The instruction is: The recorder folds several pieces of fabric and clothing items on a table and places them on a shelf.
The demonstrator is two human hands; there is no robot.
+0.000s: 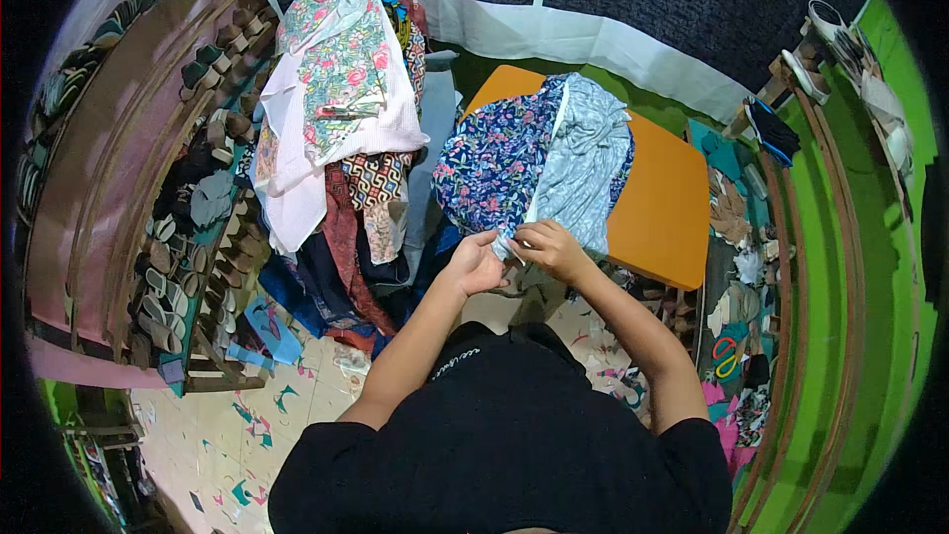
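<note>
A navy floral cloth lies spread over an orange-topped table in front of me. Along its right side is a pale grey-green patterned cloth, with a white edge between the two. At the near end of that edge, both my hands meet on a small gathered bit of pale cloth. My left hand is turned partly palm up, its thumb and fingertips closed on the cloth. From the right, my right hand pinches the same bit with curled fingers. Whether anything small is between the fingertips is hidden.
A tall heap of fabrics stands at the left, with a dark-bladed tool on it. Wooden racks of shoes line the left. Scissors with red and green handles lie among scraps at right. The orange tabletop shows beside the cloth.
</note>
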